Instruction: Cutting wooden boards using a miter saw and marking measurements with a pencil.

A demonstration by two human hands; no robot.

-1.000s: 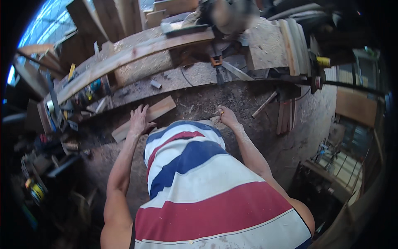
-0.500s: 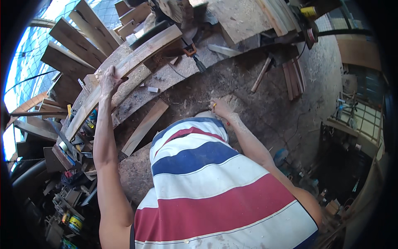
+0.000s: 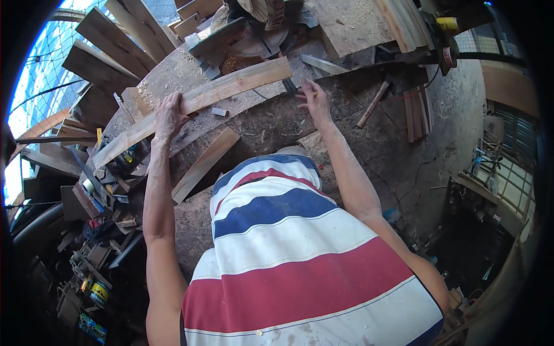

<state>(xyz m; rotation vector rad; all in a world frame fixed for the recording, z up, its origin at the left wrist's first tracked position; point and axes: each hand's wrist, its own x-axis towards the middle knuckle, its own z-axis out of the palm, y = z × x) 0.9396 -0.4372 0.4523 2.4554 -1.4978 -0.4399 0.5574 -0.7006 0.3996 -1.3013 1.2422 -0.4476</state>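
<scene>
A long pale wooden board [image 3: 234,86] lies slantwise along the sawdust-strewn workbench [image 3: 173,75]. My left hand [image 3: 170,118] is closed over the board's middle, with the thumb on the near edge. My right hand [image 3: 314,102] is raised just beyond the board's right end, fingers apart and not touching it; I see nothing in it. Behind that end stands a circular saw machine [image 3: 228,43] with a metal fence and round base. A dark-bristled brush [image 3: 289,86] shows between the board's end and my right hand. A small white block [image 3: 219,112] sits on the bench's near side.
Several planks [image 3: 115,37] lean beyond the bench at the far left. Another plank [image 3: 205,164] lies below the bench edge. A hammer [image 3: 374,104] is to the right, near some upright wood strips [image 3: 416,115]. Tools and scraps clutter the left [image 3: 109,196].
The board has shifted right and nearer, away from the saw, with my left hand on it. My right hand has risen from near my lap toward the board's right end, its fingers now spread.
</scene>
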